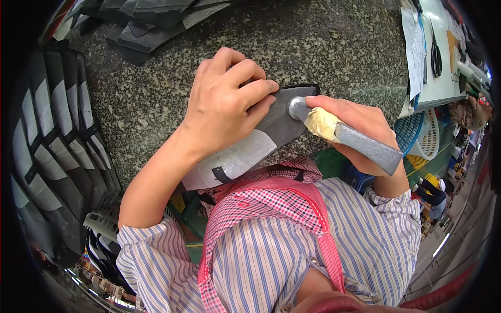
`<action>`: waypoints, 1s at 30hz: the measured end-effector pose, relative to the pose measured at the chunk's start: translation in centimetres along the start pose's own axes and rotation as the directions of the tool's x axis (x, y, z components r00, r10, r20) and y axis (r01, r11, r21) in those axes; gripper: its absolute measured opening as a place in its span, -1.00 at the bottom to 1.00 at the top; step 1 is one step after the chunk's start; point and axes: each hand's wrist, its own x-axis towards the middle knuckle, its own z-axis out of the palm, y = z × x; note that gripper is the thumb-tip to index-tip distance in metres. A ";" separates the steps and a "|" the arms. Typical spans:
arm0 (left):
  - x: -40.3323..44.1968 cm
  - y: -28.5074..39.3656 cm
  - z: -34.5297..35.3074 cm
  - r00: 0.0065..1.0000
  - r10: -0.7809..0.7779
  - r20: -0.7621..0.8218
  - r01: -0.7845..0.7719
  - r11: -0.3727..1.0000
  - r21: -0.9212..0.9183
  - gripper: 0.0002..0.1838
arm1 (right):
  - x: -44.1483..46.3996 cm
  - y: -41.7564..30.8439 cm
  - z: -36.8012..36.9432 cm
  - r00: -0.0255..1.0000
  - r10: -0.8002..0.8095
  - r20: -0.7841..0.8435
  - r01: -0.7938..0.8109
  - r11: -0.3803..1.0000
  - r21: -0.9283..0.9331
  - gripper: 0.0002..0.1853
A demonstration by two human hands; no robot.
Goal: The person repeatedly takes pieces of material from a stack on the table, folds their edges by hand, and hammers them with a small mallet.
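A flat leather-like piece (242,154), dark grey at one end and light grey at the other, with a small black tab, lies across the near edge of the stone worktop (151,115). My left hand (224,101) is over it, fingers curled and pinching its dark far edge; the thumb is partly hidden. In my right hand (365,125) is a hammer (370,148), gripped where yellowish wrapping covers its middle. Its round face meets the dark end of the piece, or hovers just above it; I cannot tell which. The handle is mostly hidden by the hand.
Stacks of similar grey pieces (57,141) stand at the left, and more dark pieces (151,26) lie at the back left. On the right are a white table (438,78) with papers and black scissors (435,55), and blue and white baskets (409,130). Another person (436,195) is farther off.
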 end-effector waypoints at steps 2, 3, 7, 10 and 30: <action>-0.1 -0.3 0.0 1.000 0.019 -0.009 -0.019 1.000 -0.013 -0.80 | 0.1 -0.2 0.0 1.000 0.026 0.007 -0.026 1.000 0.013 -0.48; -0.1 -0.5 0.0 1.000 0.029 -0.006 -0.029 0.999 -0.021 -0.80 | 0.1 -0.3 0.0 0.999 0.034 0.008 -0.034 0.999 0.018 -0.49; 0.0 -0.6 0.1 0.994 0.109 -0.011 -0.109 0.993 0.041 -0.83 | 0.3 0.0 0.1 0.998 -0.047 -0.048 0.046 0.998 -0.032 -0.50; 0.0 -0.6 0.1 0.990 0.141 0.010 -0.141 0.987 0.081 -0.86 | 0.5 0.3 -0.2 0.994 -0.027 -0.107 0.016 0.995 -0.103 -0.52; -1.7 0.6 -1.0 0.995 0.059 0.079 -0.074 0.974 0.213 -0.73 | 2.3 -0.7 0.1 0.984 -0.024 -0.174 -0.017 0.972 -0.235 -0.52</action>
